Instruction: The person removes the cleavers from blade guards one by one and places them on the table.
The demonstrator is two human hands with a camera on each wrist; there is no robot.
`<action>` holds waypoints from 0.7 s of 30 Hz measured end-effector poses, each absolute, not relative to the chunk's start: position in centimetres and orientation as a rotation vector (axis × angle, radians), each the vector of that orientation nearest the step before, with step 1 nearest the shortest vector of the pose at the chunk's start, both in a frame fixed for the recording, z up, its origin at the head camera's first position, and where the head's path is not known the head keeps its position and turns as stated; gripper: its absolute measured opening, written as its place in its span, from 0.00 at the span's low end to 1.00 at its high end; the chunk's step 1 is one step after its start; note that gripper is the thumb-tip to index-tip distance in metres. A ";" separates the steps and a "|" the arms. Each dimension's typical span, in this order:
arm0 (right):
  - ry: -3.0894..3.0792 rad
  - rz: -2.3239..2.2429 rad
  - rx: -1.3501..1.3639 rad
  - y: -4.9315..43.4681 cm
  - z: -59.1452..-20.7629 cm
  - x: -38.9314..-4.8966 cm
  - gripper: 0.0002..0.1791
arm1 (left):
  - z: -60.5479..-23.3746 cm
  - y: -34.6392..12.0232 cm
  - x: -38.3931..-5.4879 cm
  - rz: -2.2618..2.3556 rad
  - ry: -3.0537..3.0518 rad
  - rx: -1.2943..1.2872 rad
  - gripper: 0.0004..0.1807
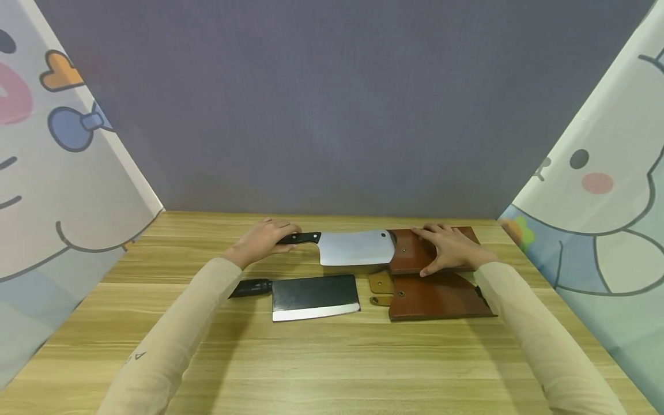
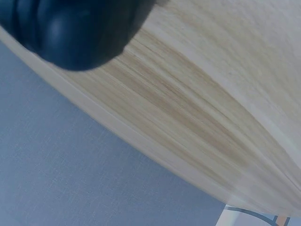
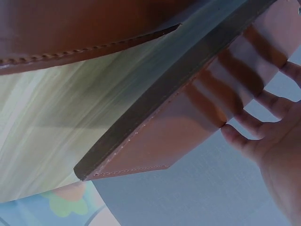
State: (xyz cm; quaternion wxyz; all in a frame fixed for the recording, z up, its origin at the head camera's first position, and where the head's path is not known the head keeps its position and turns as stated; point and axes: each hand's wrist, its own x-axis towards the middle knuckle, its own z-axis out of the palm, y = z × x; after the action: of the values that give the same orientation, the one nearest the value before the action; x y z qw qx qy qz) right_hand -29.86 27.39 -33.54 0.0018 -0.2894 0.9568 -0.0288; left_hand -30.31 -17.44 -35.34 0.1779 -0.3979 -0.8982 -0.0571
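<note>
My left hand grips the black riveted handle of a cleaver with a bright, wide blade. The front end of that blade meets the mouth of a brown leather knife sheath. Across this sheath my right hand holds it, thumb at the near edge and fingers at the far one. The right wrist view shows the fingertips along the sheath's stitched edge. Closer to me lies a second cleaver, dark-bladed with a pale cutting edge.
A second brown sheath with tan snap straps lies flat below the right hand. The rounded end of a black handle fills a corner of the left wrist view. Behind the wooden table stands a grey panel, with cartoon-printed sheets either side.
</note>
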 end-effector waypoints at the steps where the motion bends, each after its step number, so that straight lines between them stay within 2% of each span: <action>1: 3.003 -0.088 -0.912 27.4 -33.5 -29.9 0.59 | -35.4 -17.5 -30.3 -0.158 -2.542 -1.122 0.18; 21: 2.987 -0.102 -0.858 27.9 -33.5 -29.6 0.60 | -35.8 -18.7 -30.2 -0.158 -2.548 -1.096 0.18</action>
State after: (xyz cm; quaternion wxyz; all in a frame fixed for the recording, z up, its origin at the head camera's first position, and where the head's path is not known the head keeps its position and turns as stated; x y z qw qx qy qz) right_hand -29.64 27.91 -33.46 0.0160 -0.2759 0.9605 -0.0327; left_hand -30.19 -18.74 -35.77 0.1806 -0.3880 -0.9020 -0.0560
